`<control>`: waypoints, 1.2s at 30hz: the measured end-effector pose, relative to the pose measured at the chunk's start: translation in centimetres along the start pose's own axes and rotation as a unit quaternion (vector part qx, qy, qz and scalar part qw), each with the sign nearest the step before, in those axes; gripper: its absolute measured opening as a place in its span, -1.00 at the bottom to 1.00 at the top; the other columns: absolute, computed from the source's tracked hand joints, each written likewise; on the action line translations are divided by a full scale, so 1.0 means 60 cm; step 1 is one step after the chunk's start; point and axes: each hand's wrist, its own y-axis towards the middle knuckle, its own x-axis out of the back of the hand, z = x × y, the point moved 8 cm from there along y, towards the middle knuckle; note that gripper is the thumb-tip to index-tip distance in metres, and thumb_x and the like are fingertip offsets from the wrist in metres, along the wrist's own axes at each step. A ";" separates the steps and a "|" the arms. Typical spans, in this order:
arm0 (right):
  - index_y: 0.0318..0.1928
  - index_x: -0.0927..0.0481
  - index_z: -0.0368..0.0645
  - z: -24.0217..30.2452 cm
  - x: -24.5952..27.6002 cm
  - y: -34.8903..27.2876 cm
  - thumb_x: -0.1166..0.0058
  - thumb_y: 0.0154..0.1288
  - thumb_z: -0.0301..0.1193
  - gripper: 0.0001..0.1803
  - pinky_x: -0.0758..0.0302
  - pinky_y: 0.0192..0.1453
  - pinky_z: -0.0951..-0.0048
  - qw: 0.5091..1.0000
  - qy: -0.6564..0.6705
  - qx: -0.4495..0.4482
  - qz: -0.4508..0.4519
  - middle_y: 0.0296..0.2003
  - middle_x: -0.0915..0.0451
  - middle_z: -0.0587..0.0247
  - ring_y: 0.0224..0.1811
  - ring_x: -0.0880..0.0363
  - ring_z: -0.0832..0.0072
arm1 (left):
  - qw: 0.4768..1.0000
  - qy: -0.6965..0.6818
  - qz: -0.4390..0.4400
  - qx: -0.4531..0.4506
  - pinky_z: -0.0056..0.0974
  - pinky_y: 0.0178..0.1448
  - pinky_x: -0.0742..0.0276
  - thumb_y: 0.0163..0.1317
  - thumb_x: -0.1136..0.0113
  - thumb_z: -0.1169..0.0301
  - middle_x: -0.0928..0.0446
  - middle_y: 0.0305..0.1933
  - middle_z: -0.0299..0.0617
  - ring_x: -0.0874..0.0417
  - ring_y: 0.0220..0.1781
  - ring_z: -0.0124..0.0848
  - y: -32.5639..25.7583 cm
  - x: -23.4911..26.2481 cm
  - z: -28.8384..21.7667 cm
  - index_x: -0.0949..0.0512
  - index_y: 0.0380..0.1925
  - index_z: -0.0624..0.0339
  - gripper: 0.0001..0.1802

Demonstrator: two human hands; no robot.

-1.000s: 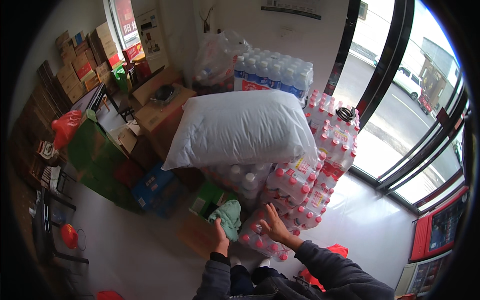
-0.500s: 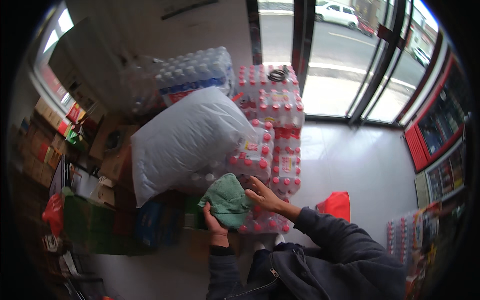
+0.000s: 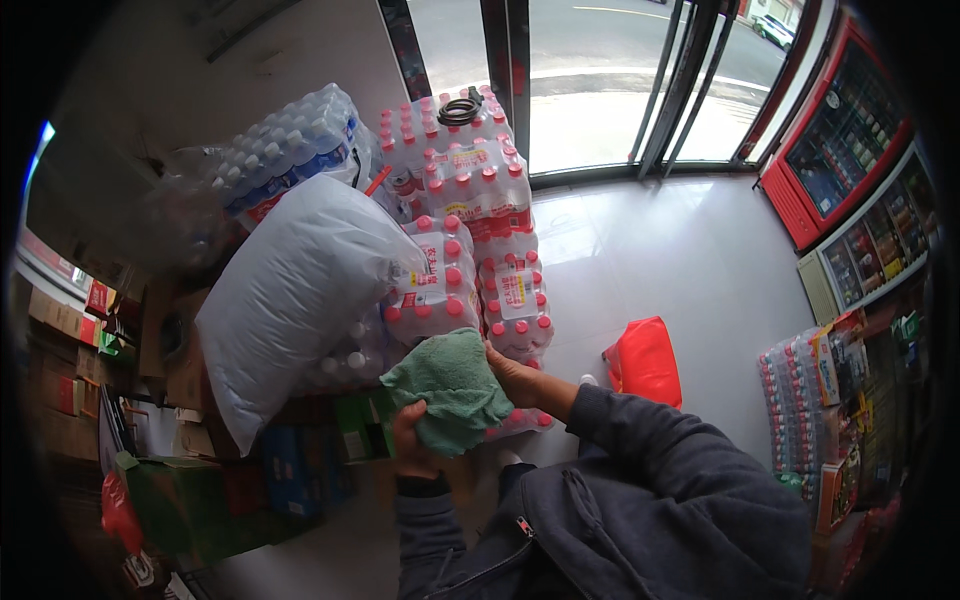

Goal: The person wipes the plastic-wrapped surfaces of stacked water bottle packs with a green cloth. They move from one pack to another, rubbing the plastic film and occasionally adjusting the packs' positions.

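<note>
Head view, looking down. The person holds a green cloth point(image 3: 450, 388) with both hands, just below picture centre. The left hand point(image 3: 412, 445) grips the cloth's lower edge from about 7 o'clock of it, fingers closed on the fabric. The right hand point(image 3: 515, 378) sits at the cloth's 3 o'clock side, fingers tucked under or behind the fabric and closed on it; the fingertips are hidden. Both dark sleeves point(image 3: 620, 440) enter from the lower edge.

The cloth hangs in front of a stack of shrink-wrapped bottle packs with red caps point(image 3: 470, 250), which runs from the cloth toward 12 o'clock. Whether the cloth touches the packs cannot be told. A large white sack point(image 3: 290, 300) lies tilted at 10 o'clock of the cloth, resting against the packs. Beyond it, at 11 o'clock, lies a pack of bottles with white caps point(image 3: 290, 150). A dark ring-shaped item point(image 3: 460, 110) rests on top of the farthest red-capped pack.

A red bag point(image 3: 645, 360) lies on the pale tiled floor point(image 3: 680, 260) at 3 o'clock of the cloth, near the right forearm. A glass door point(image 3: 590, 80) stands at 12 o'clock. A red drinks cooler point(image 3: 830, 140) stands at 2 o'clock. Green and blue boxes point(image 3: 300, 470) sit at 8 o'clock.
</note>
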 end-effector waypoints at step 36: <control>-0.03 -0.54 -0.26 0.488 -0.006 -0.098 -0.25 0.11 -0.49 -0.63 -0.56 -0.02 0.38 0.891 -0.418 0.140 0.109 -0.20 -0.64 0.22 -0.19 -0.63 0.48 | 0.929 0.198 -0.219 -0.222 -0.33 0.01 -0.46 0.00 -0.08 0.72 -0.43 0.11 -0.22 -0.49 0.07 -0.42 0.210 -0.239 0.141 -0.28 0.21 0.19 -0.32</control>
